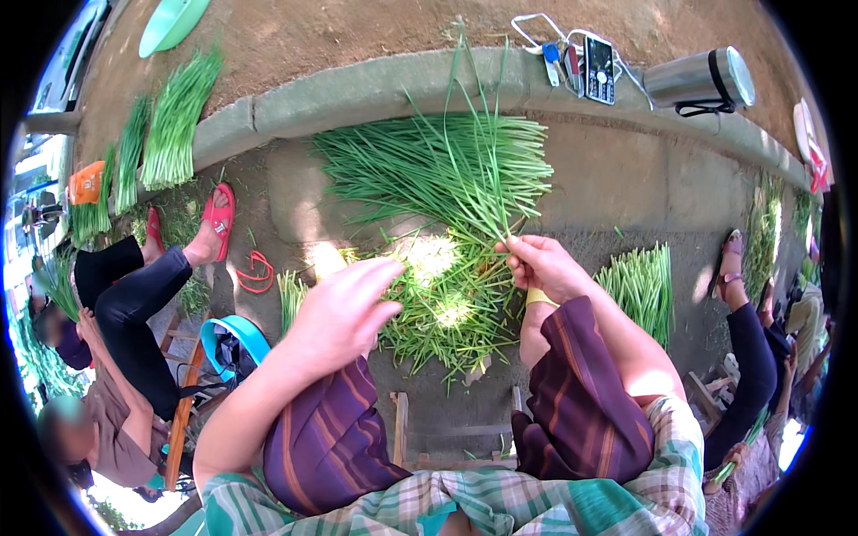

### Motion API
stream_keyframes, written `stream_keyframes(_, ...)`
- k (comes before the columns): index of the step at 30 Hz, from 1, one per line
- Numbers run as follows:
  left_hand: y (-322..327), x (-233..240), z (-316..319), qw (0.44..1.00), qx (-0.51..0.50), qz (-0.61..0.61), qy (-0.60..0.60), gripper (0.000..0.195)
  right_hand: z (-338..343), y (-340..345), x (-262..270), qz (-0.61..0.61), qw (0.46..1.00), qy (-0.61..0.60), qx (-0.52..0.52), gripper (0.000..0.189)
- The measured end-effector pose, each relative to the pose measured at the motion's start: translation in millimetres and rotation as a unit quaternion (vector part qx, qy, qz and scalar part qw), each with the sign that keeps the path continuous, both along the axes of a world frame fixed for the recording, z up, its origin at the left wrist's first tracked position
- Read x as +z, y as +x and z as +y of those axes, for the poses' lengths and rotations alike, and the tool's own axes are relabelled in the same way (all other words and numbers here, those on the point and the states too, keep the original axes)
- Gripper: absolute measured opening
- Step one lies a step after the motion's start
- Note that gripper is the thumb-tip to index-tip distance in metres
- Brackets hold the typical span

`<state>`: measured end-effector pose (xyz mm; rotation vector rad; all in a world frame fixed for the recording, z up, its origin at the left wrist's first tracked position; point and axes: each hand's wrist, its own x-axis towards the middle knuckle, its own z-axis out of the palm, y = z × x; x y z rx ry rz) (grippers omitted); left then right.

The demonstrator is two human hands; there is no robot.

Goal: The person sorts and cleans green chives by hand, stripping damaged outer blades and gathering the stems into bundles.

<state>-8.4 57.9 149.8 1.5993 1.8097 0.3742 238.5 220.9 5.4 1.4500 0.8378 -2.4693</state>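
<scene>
Several long green stalks with narrow leaves (493,194), which look like garlic chives, fan upward from my right hand (539,264), whose fingers pinch their lower ends. My left hand (352,301) is slightly blurred above the left side of a heap of loose trimmings (449,335), fingers apart, with nothing seen in it. Beyond both hands, a wide pile of green stalks (429,161) lies on the pavement, pale ends to the right. An upright bunch (637,288) stands right of my right hand. Another bunch (290,298) is partly hidden behind my left hand.
On the curb (375,84) lie keys (552,63), a keypad phone (598,70) and a steel flask (697,79). More bunches (177,120) lean at the upper left. A red band (256,273) and a blue container (234,345) are at left. Other people sit on both sides.
</scene>
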Motion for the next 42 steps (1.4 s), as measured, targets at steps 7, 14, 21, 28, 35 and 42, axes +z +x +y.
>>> stream_keyframes(7, 57, 1, 53, 0.94, -0.157, 0.129, 0.274, 0.053, 3, -4, 95, 0.148, 0.987, -0.042, 0.055, 0.026)
stream_keyframes(14, 65, 44, 55, 0.929, -0.074, 0.101, 0.349, 0.034, -4, 2, 213, 0.243, 0.963, -0.029, 0.111, 0.04)
stream_keyframes(21, 26, 133, 52, 0.857, 0.342, -0.182, 0.34, 0.021, -19, 36, 271, 0.268, 0.954, 0.136, 0.015, 0.051)
stream_keyframes(28, -40, 139, -7, 0.414, 0.441, -0.637, 0.478, 0.03, -92, 14, 317, 0.293, 0.938, 0.14, 0.12, 0.042)
stream_keyframes(35, -49, 115, -58, 0.208, 0.45, -0.755, 0.428, 0.031, -128, -74, 289, 0.27, 0.948, 0.114, 0.127, 0.089)
stream_keyframes(42, -67, 98, -76, 0.245, 0.506, -0.722, 0.405, 0.031, -95, -119, 262, 0.335, 0.933, 0.127, -0.024, 0.055)
